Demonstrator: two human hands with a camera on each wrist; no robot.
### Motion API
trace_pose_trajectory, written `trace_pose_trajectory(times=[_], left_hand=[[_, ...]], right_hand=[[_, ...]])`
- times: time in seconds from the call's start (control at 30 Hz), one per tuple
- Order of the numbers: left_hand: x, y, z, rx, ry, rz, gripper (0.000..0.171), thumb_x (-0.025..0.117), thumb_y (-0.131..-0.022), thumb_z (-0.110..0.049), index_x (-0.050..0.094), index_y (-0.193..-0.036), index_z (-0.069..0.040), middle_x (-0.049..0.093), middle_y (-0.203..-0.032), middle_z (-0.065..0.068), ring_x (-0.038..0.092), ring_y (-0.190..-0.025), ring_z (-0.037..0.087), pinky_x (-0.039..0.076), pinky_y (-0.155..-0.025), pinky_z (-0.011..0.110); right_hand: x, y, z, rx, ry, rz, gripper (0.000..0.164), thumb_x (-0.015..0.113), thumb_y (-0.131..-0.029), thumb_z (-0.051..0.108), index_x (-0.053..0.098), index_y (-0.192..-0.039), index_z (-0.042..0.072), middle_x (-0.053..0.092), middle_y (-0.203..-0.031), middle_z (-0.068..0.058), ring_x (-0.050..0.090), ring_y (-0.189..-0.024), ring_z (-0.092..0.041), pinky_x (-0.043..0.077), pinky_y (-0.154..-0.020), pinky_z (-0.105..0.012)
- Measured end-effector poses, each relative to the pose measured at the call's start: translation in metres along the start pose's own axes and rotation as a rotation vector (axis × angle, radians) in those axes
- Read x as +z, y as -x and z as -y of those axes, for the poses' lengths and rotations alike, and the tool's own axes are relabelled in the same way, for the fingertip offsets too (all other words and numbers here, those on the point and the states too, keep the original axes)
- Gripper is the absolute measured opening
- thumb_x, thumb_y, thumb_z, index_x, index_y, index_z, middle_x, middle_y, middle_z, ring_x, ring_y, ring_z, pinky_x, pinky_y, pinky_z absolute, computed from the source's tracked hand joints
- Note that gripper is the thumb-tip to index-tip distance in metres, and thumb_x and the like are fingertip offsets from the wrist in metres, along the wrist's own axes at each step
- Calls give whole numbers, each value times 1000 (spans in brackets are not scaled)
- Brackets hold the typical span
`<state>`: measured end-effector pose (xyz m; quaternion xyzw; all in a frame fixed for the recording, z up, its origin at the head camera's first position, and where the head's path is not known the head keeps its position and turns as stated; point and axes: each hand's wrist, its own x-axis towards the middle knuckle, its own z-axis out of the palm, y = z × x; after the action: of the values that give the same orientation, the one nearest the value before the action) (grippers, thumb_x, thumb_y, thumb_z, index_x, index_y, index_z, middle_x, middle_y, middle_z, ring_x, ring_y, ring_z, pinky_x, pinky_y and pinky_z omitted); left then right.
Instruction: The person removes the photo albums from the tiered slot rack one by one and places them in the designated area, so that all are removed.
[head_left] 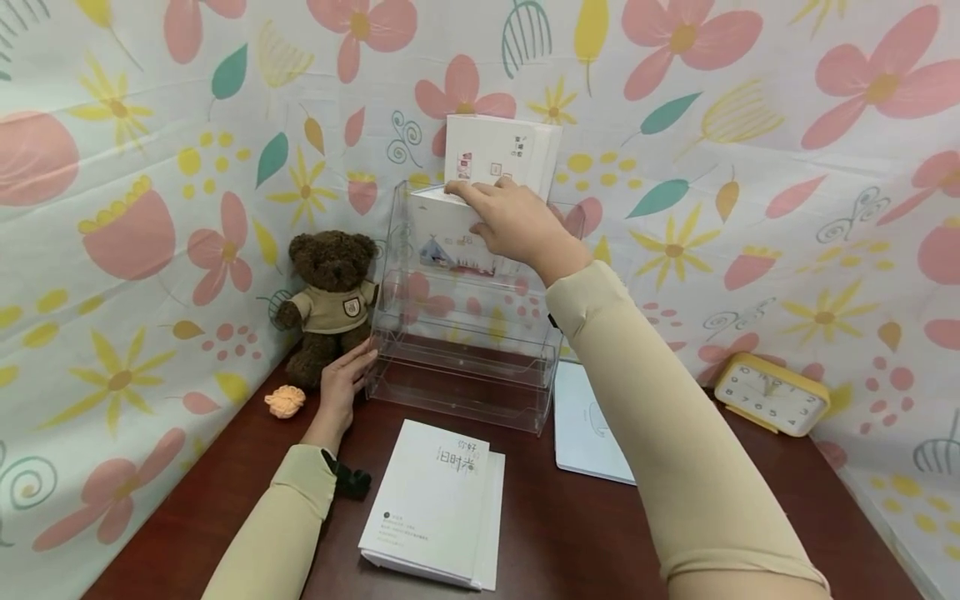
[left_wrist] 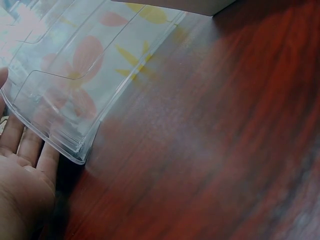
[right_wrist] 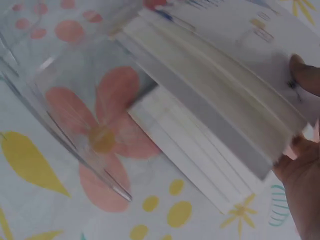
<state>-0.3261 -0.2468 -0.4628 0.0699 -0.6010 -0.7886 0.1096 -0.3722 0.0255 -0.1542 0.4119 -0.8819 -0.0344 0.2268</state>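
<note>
A clear tiered rack stands on the table. At its top tier my right hand grips a white book with a tent drawing, thumb on the cover and fingers over the top edge. The right wrist view shows the page edges of this book and my thumb. Behind it, another white book stands upright, rising above the rack. My left hand rests against the rack's lower left side with fingers extended; in the left wrist view the fingers lie along the clear side panel.
Two stacked white books lie in front of the rack. A pale blue book lies to its right, partly behind my right sleeve. A brown teddy bear and an orange crocheted piece are at left, a yellow clock at right.
</note>
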Motion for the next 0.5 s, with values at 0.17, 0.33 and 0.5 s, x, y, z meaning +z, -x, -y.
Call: trace_pose_trajectory(times=[0.17,0.33,0.5], left_hand=[[1,-1,2,-2,-2,14,50,76,-91,-34,65,-138,-19,63,-137,-4,58,-124,21,46,-97,36],[0,-2,2,13,-7,9,49,76,-91,-34,66,-137,-20,65,-134,-5,59,-122,21,46,-97,37],[-3,-2,1,9,-9,11,50,76,-92,-34,65,-138,-20,64,-136,-4,58,-124,21,45,-99,38]], right_hand=[[7,-3,2,48,-36,-51,43,65,-100,24,47,-137,11,64,-134,-9,59,-105,-36,47,-89,-48],[12,-4,0,6,-69,-114,35,64,-101,21,50,-131,8,66,-126,-11,58,-96,-33,45,-89,-45],[15,2,-2,-70,-87,-277,28,65,-100,15,61,-124,2,69,-120,-12,58,-94,-33,45,-92,-43]])
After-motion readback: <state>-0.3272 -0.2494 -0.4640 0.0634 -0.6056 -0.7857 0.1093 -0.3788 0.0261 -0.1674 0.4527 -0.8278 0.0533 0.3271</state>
